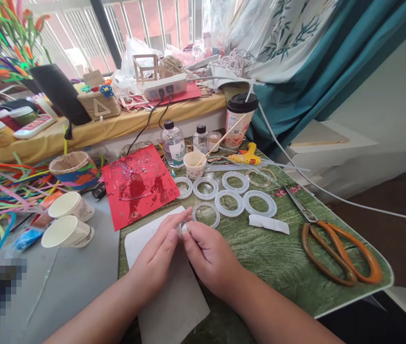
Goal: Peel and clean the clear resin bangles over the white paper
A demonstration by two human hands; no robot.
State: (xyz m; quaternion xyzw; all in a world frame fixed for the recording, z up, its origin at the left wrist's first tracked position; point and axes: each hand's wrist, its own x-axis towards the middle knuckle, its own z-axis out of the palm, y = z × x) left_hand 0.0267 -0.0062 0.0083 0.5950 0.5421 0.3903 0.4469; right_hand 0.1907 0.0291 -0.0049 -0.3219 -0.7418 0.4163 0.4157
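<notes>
Over a white paper sheet (174, 296), my hands meet fingertip to fingertip. My right hand (212, 258) is closed, thumb and curled fingers pinching a small pale, shiny thing (182, 229), mostly covered by the fingers; its kind cannot be made out. Beside it, my left hand (158, 251) has its fingers stretched out together, their tips against or very near that small thing. Just beyond my right fingers lies a translucent ring mold (218, 220). Several more ring molds (229, 203) lie behind it. A folded white paper strip (269, 224) is to the right.
Large orange-handled scissors (339, 253) lie at the right edge. Behind the molds stand a paper cup (195, 165) with a stick, bottles (173, 143), a coffee cup (239, 122) and a yellow glue gun (248, 155). Left are a red sheet (138, 186) and paper cups (65, 233).
</notes>
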